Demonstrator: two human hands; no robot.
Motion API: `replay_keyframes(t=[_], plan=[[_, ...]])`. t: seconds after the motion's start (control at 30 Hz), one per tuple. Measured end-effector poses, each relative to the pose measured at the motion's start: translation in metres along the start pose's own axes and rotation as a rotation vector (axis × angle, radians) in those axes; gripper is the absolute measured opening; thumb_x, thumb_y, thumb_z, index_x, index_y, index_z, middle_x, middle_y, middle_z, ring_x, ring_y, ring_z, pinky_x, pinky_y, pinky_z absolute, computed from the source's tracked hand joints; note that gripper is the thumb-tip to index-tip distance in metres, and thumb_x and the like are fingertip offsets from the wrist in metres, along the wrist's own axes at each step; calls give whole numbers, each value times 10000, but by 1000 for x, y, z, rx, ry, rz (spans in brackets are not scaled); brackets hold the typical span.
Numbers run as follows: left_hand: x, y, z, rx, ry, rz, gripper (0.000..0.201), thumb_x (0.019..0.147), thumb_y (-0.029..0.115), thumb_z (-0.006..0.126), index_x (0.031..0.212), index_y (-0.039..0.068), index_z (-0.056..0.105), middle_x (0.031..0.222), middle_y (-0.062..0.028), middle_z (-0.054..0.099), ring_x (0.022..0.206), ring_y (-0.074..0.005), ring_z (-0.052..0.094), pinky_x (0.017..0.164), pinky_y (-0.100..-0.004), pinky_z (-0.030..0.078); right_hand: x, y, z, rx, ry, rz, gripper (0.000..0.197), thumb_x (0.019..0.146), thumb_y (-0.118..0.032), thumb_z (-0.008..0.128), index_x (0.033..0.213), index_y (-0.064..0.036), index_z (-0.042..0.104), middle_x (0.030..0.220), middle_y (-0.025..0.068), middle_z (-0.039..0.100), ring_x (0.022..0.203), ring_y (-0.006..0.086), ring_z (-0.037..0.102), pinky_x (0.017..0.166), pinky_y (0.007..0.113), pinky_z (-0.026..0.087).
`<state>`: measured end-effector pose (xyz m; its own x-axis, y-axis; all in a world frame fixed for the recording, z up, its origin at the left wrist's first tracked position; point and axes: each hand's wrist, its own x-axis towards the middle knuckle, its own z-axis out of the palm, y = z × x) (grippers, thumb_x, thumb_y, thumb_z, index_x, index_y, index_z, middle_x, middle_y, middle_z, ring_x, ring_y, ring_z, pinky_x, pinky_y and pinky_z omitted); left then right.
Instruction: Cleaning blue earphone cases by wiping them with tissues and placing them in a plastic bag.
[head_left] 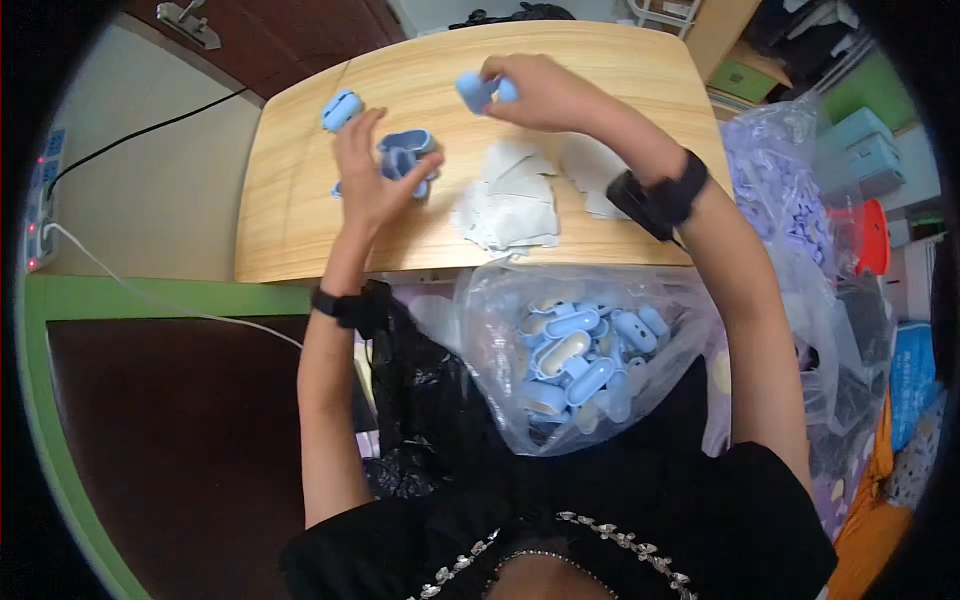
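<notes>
My right hand grips a light blue earbud case cover above the far part of the wooden table. Fingers and thumb spread, my left hand is over a small cluster of blue case covers at the table's left. Whether it touches them I cannot tell, since the hand hides part of the cluster. Just beyond its fingertips lies another blue case cover. Between my hands, nearer to me, is a loose pile of white paper-like sheets, with more sheets under my right forearm.
A clear plastic bag full of blue case covers sits open at my lap. Black plastic hangs beside it. Right of the table stands a bag of purple pieces, with a red container beyond. A power strip is far left.
</notes>
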<state>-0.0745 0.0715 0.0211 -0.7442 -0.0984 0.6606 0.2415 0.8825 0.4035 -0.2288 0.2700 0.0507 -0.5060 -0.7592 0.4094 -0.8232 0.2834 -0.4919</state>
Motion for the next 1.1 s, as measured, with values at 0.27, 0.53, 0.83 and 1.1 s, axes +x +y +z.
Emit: replay_keyframes(t=[0.27, 0.53, 0.83, 1.1], plan=[[-27, 128, -18, -353, -395, -106, 569, 656, 237, 813, 1098, -26, 570, 925, -151, 660, 826, -223, 648, 756, -317, 497, -130, -153, 1, -151, 328, 184, 381, 874, -283, 604, 1126, 1, 574, 1019, 166, 615, 869, 209, 601, 760, 329, 480], [-82, 179, -62, -825, -76, -783, 500, 708, 164, 785, 1104, -60, 578, 969, -148, 671, 854, -154, 658, 731, -269, 507, -186, -36, -27, -170, 209, 117, 311, 771, -117, 675, 1055, -7, 611, 1001, 123, 599, 894, 261, 577, 763, 314, 483], [-94, 210, -64, -837, -497, -520, 444, 727, 114, 780, 1105, -47, 609, 987, -95, 683, 877, -149, 651, 788, -256, 495, -200, -16, -22, -518, -170, -62, 250, 740, -105, 675, 963, 0, 633, 898, 95, 593, 863, 266, 575, 725, 334, 487], [-93, 210, -38, -871, -415, -755, 445, 719, 87, 780, 1111, -42, 612, 1025, -96, 676, 901, -131, 641, 810, -251, 492, -181, -58, -56, 67, 408, 157, 107, 748, 25, 608, 850, 11, 638, 777, 92, 643, 716, 189, 628, 665, 266, 489]])
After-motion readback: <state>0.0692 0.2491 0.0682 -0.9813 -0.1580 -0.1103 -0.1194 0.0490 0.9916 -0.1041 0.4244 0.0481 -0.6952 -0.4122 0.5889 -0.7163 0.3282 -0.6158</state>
